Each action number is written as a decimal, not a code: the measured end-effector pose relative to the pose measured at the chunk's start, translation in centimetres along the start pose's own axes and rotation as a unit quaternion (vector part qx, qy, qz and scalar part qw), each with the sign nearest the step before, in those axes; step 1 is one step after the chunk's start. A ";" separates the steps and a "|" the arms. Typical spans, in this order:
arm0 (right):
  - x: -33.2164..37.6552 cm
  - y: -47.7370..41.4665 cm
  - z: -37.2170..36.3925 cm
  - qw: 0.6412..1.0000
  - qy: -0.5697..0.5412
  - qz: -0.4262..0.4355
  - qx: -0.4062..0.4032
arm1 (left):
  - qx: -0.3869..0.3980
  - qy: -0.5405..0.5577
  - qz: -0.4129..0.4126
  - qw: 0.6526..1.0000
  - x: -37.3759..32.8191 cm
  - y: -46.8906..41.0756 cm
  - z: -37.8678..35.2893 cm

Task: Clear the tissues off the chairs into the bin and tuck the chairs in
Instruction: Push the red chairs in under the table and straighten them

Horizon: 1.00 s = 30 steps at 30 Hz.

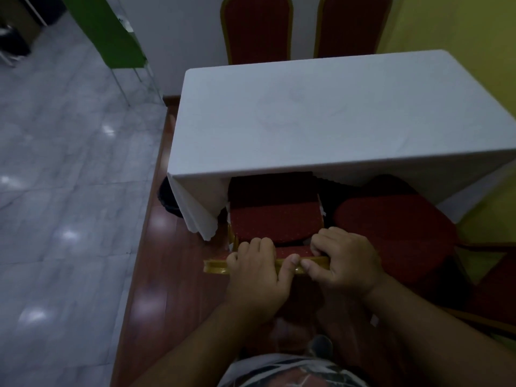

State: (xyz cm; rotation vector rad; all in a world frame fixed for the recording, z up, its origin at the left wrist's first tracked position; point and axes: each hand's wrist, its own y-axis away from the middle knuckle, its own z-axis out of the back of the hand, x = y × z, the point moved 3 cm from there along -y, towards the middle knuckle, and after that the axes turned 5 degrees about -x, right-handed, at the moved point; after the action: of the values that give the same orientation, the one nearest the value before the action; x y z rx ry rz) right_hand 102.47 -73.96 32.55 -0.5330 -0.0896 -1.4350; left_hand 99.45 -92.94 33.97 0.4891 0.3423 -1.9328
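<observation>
A red-cushioned chair with a gold frame [275, 223] stands in front of me, its seat partly under the near edge of the white-clothed table [329, 115]. My left hand [255, 270] and my right hand [342, 262] both grip the gold top rail of its backrest, side by side. A second red chair [399, 227] stands to the right, angled, its seat partly under the table. A dark bin [167, 198] shows at the table's left corner, mostly hidden by the cloth. I see no tissues on either seat.
Two more red chairs [258, 29] [353, 26] stand tucked at the table's far side. A green chair [111, 32] stands at the upper left on the grey marble floor [64, 174]. The table stands on a reddish wood floor strip [145, 275]; a yellow wall [458, 23] is on the right.
</observation>
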 end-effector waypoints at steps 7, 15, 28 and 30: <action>0.4 0.6 -0.1 0.999 0.016 -0.036 -0.013 | -0.021 0.018 -0.010 1.000 0.6 0.1 0.0; 0.8 0.6 -0.3 0.998 0.000 -0.057 -0.013 | -0.049 0.018 -0.011 0.999 0.6 0.1 0.3; 0.3 0.1 1.1 0.993 -0.071 -0.046 0.079 | -0.017 0.000 0.031 0.999 0.1 -1.3 1.0; -1.7 1.5 2.9 0.984 -0.132 -0.055 0.102 | -0.001 0.004 0.049 0.999 -1.3 -2.2 0.9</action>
State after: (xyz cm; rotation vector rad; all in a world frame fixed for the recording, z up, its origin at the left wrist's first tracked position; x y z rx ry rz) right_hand 104.42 -71.23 34.00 -0.5525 -0.4797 -1.4350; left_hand 97.75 -91.42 35.40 0.5042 0.3193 -1.8363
